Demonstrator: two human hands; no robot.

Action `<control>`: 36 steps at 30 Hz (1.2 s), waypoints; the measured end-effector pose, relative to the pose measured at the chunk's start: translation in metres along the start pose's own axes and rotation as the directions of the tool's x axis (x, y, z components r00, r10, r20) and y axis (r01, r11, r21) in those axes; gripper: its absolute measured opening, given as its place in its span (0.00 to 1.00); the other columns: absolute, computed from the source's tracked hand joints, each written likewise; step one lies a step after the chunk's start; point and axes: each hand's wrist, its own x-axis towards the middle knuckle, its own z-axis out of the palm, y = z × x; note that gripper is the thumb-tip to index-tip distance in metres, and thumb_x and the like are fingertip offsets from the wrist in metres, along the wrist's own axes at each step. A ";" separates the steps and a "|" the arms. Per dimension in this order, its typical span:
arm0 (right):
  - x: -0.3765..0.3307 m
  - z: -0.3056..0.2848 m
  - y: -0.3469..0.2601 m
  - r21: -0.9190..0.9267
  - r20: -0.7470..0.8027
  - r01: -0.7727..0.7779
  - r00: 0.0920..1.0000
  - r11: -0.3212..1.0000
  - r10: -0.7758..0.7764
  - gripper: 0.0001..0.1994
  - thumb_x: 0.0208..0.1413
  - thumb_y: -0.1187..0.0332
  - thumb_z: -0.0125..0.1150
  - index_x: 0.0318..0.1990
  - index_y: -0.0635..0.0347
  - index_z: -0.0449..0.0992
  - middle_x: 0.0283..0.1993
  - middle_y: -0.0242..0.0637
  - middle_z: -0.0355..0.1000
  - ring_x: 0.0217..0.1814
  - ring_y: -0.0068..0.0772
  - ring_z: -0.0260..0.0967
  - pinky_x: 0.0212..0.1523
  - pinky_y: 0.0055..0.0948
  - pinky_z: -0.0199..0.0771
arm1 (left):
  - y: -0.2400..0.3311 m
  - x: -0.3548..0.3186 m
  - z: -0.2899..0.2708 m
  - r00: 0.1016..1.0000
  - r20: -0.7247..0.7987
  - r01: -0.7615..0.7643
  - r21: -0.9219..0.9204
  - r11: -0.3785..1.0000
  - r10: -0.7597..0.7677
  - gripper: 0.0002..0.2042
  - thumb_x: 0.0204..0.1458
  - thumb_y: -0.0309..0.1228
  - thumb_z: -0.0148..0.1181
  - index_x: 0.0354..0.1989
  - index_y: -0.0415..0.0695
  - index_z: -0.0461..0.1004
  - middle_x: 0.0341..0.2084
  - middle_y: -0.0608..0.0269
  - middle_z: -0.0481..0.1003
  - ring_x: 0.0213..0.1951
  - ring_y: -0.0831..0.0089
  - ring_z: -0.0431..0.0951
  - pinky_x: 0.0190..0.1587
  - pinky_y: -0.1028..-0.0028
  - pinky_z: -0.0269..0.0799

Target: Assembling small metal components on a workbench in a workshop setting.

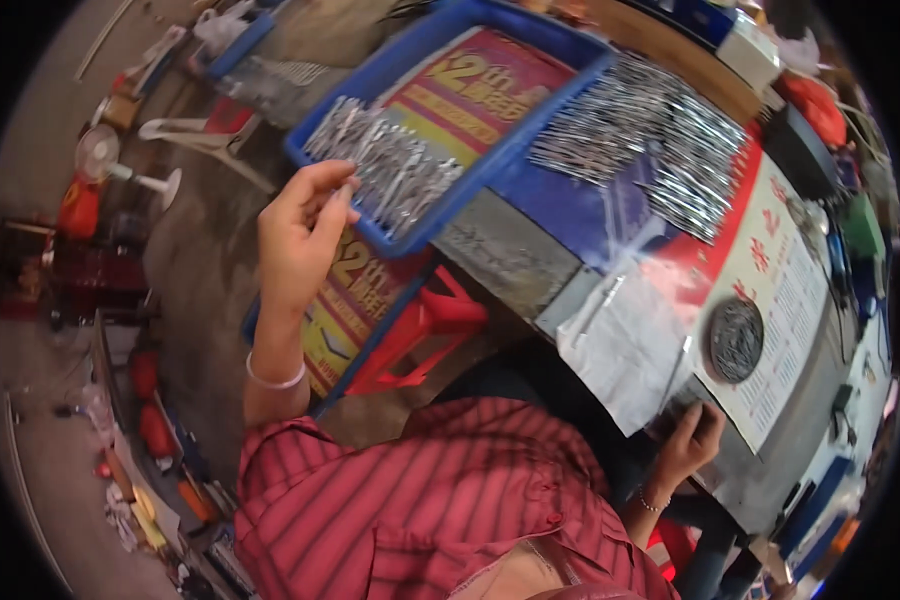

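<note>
- Striped red shirt (pixel 410 500) fills the lower middle of the view, closest to the camera, with both forearms reaching up and out from it.
- Left hand (pixel 300 235) is raised at the near corner of a blue plastic tray (pixel 410 60); its fingers (pixel 335 195) are pinched on a few thin metal pieces (pixel 390 165) at the edge of the heap lying in that tray. A pale bangle sits on the wrist.
- Right hand (pixel 692 440) rests low at the right, fingers curled loosely against the edge of the paper-covered counter (pixel 510 255); whether it grips anything cannot be told.
- Just above that hand a round dark dish (pixel 735 340) of small metal bits sits on a white printed sheet (pixel 780 290).
- Farther up the counter a broad, loose spread of shiny metal rods (pixel 650 140) lies on blue and red poster paper, just beside the tray's right wall.
- A second blue tray (pixel 345 310) lined with printed paper sits below the first, resting on a red plastic stool (pixel 420 330).
- The floor (pixel 200 260) at the left is grey concrete; a small white fan (pixel 105 160), a white plastic chair (pixel 205 135) and red containers (pixel 80 205) stand around it, well apart from the hands.
</note>
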 end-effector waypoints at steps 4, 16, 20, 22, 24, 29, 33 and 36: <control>0.004 0.002 0.002 -0.024 0.026 0.014 1.000 1.000 -0.014 0.04 0.58 0.74 0.55 0.34 0.67 0.69 0.28 0.31 0.66 0.29 0.19 0.62 0.33 0.20 0.66 | -0.043 0.023 -0.016 0.997 0.076 -0.011 0.209 0.978 -0.005 0.08 0.52 0.23 0.55 0.40 0.35 0.74 0.27 0.64 0.76 0.29 0.83 0.74 0.33 0.80 0.70; 0.001 0.008 0.001 -0.018 0.000 0.003 1.000 1.000 -0.003 0.05 0.59 0.73 0.54 0.35 0.67 0.69 0.28 0.29 0.65 0.29 0.17 0.59 0.32 0.17 0.63 | -0.113 0.083 0.010 0.938 0.344 -0.281 0.677 0.680 0.044 0.10 0.46 0.24 0.54 0.37 0.37 0.74 0.32 0.50 0.77 0.36 0.58 0.78 0.41 0.66 0.72; 0.003 0.009 0.001 -0.033 -0.019 0.033 0.999 0.999 -0.034 0.05 0.58 0.73 0.55 0.34 0.67 0.69 0.27 0.30 0.66 0.28 0.17 0.59 0.30 0.18 0.63 | -0.116 0.088 0.005 0.928 0.365 -0.245 0.751 0.613 -0.076 0.07 0.44 0.26 0.52 0.32 0.39 0.71 0.32 0.46 0.75 0.39 0.48 0.74 0.42 0.56 0.69; 0.003 0.009 0.004 -0.023 -0.037 0.060 0.997 0.998 -0.061 0.05 0.58 0.73 0.55 0.35 0.68 0.70 0.26 0.31 0.67 0.27 0.16 0.59 0.28 0.17 0.63 | -0.112 0.091 0.004 0.920 0.374 -0.227 0.755 0.615 -0.119 0.08 0.43 0.27 0.53 0.32 0.39 0.70 0.30 0.46 0.75 0.38 0.47 0.75 0.41 0.56 0.69; 0.002 0.008 0.003 -0.022 -0.043 0.055 0.997 0.998 -0.056 0.05 0.58 0.73 0.55 0.35 0.67 0.70 0.26 0.30 0.67 0.27 0.16 0.59 0.27 0.17 0.63 | -0.110 0.092 0.005 0.910 0.386 -0.222 0.763 0.608 -0.152 0.09 0.43 0.27 0.53 0.33 0.40 0.70 0.27 0.45 0.75 0.35 0.46 0.75 0.39 0.55 0.69; -0.003 0.000 0.004 0.004 -0.037 -0.017 0.999 1.000 0.017 0.03 0.57 0.75 0.55 0.37 0.66 0.71 0.25 0.29 0.67 0.26 0.14 0.59 0.26 0.16 0.63 | -0.114 0.092 0.011 0.929 0.367 -0.249 0.708 0.660 -0.043 0.09 0.44 0.27 0.53 0.35 0.40 0.69 0.28 0.46 0.76 0.35 0.47 0.76 0.38 0.57 0.70; 0.006 0.001 0.001 -0.060 0.003 0.072 0.997 0.996 -0.072 0.03 0.53 0.76 0.56 0.35 0.65 0.72 0.26 0.37 0.68 0.25 0.22 0.65 0.29 0.22 0.67 | -0.112 0.079 0.011 0.970 0.234 -0.189 0.537 0.822 0.070 0.13 0.46 0.23 0.54 0.43 0.41 0.68 0.31 0.55 0.76 0.35 0.64 0.78 0.40 0.69 0.72; 0.030 -0.011 -0.012 -0.004 0.075 0.031 0.997 1.000 -0.030 0.04 0.51 0.76 0.57 0.34 0.66 0.71 0.24 0.39 0.69 0.24 0.23 0.66 0.29 0.24 0.67 | -0.089 0.063 -0.002 0.978 0.156 -0.193 0.407 0.893 0.140 0.15 0.51 0.21 0.53 0.49 0.40 0.66 0.32 0.63 0.72 0.34 0.78 0.72 0.40 0.77 0.69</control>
